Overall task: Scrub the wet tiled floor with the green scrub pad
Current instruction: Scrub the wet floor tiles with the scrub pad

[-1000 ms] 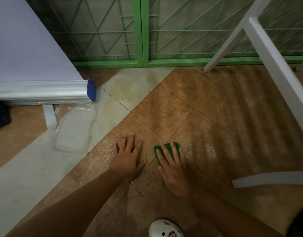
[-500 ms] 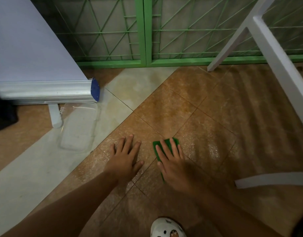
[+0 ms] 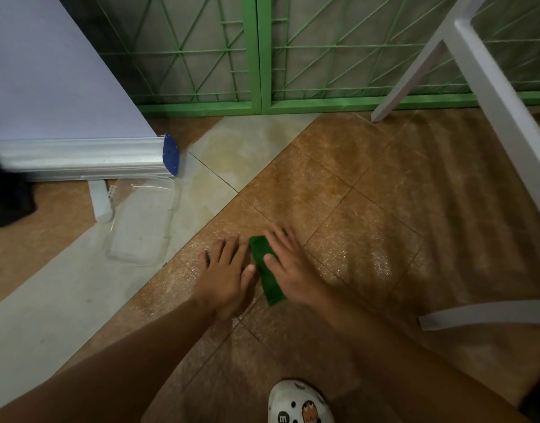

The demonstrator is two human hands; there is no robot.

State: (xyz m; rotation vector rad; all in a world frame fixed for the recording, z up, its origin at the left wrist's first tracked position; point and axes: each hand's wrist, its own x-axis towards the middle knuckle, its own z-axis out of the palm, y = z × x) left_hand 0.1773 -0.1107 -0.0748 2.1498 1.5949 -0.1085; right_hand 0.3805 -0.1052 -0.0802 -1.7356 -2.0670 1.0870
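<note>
Right hand [image 3: 293,267] pressing flat-fingered on the green scrub pad [image 3: 267,273], left hand [image 3: 227,270] spread flat on the wet tiled floor [image 3: 354,209] just beside it, so probably risking a palm skidding on those slick soapy-looking tiles.

Green scrub pad [image 3: 264,267], speckled brown tiled floor [image 3: 369,209] — green lattice gate [image 3: 256,56].

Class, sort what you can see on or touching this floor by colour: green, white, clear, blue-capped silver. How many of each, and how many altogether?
Green: 2, the scrub pad and the gate
White: 2, the chair and the shoe
Clear: 1, the plastic lid
Blue-capped silver: 1, the banner base
Total: 6
</note>
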